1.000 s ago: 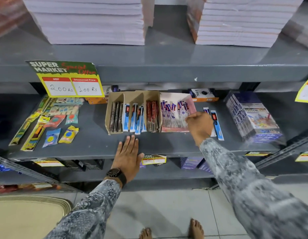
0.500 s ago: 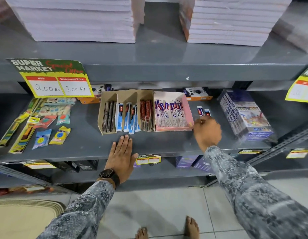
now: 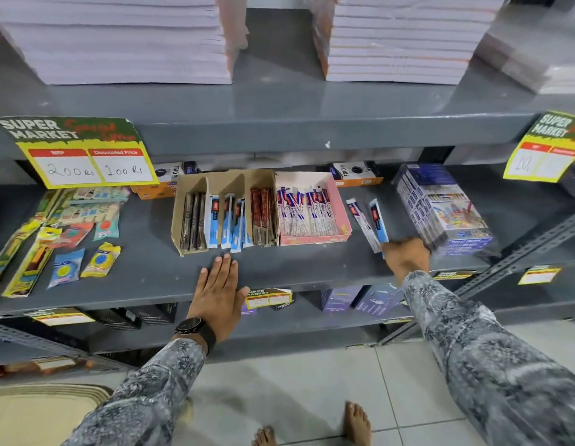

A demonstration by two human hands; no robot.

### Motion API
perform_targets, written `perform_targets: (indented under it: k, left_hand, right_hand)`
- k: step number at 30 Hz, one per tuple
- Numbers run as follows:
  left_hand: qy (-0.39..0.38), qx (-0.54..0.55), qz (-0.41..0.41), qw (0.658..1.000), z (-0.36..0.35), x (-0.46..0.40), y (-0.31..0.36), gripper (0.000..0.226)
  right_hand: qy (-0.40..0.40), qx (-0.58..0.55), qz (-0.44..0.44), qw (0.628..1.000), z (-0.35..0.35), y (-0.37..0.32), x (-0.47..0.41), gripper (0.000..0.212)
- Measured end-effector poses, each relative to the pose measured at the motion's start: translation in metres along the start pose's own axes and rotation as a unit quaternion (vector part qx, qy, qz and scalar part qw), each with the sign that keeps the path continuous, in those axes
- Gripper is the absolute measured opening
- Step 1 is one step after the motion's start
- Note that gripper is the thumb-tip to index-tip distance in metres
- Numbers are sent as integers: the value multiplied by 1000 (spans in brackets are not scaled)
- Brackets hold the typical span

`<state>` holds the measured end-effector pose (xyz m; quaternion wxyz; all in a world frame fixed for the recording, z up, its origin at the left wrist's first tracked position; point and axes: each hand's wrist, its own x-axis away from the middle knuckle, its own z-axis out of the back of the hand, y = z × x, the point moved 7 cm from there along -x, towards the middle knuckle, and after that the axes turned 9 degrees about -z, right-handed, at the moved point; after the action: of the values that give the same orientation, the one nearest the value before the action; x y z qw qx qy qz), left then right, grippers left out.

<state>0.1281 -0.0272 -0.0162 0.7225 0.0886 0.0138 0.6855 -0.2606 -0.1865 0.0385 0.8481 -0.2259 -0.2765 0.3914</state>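
on the mid shelf (image 3: 144, 255), just right of the pink box (image 3: 315, 239) | two pen packs (image 3: 378, 224) lie side by side, long axis running away from us | our right hand (image 3: 406, 256) pinches their near ends | left hand (image 3: 219, 289) spread flat, farther off
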Motion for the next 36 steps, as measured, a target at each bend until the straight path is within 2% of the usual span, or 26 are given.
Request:
perform_targets:
  k: [4,5,7,8,10,11,13,14,17,18,22,26,28,30,31,33,34,36]
  left_hand:
    - [-9,24,9,1000,2,-2,0,69]
    - [-7,53,14,998,6,-3,1,68]
    - [37,158,29,986,21,-3,0,64]
    - [77,224,46,970,31,-1,-1,58]
    - [143,386,92,907,46,5,-6,44]
    - [147,491,115,851,49,6,-4,39]
    - [108,663,150,725,49,6,4,37]
    - [95,700,156,690,50,5,7,38]
    - [108,726,139,665,56,9,7,21]
    - [117,727,131,664,56,10,6,17]
    - [133,712,132,677,55,12,0,26]
    - [163,688,131,695,57,13,-8,21]
    - [187,676,135,700,58,12,-12,22]
    - [234,649,151,708,58,13,-21,23]
    - [262,597,169,739,58,16,-29,23]
    - [280,418,193,843,58,25,-44,28]
    - [255,333,184,889,55,27,-48,32]
    - [161,232,127,951,36,23,-47,40]
  right_hand:
    - [103,-164,-11,981,21,-4,11,14]
    - [95,-238,12,966,22,-12,16,10]
    - [-27,-371,80,925,12,-37,32,20]
    - [-113,-378,111,912,4,-50,43,23]
    - [-275,-287,163,903,-17,-74,74,23]
    - [-335,-213,192,897,-27,-82,91,20]
    - [-382,-107,249,883,-43,-92,116,15]
    - [-380,-89,263,883,-49,-94,122,16]
    - [-365,-89,260,890,-58,-97,133,13]
    - [-363,-88,258,891,-60,-97,134,13]
    - [-373,-64,245,893,-69,-92,139,11]
    - [-398,41,243,884,-79,-80,143,9]
    - [-412,75,236,877,-86,-71,147,11]
    - [-403,62,216,887,-88,-65,152,13]
    - [-389,35,201,898,-88,-65,155,14]
    - [-358,-49,168,917,-89,-68,161,13]
    - [-346,-92,154,921,-91,-73,166,13]
    - [-317,-161,133,925,-97,-87,178,12]
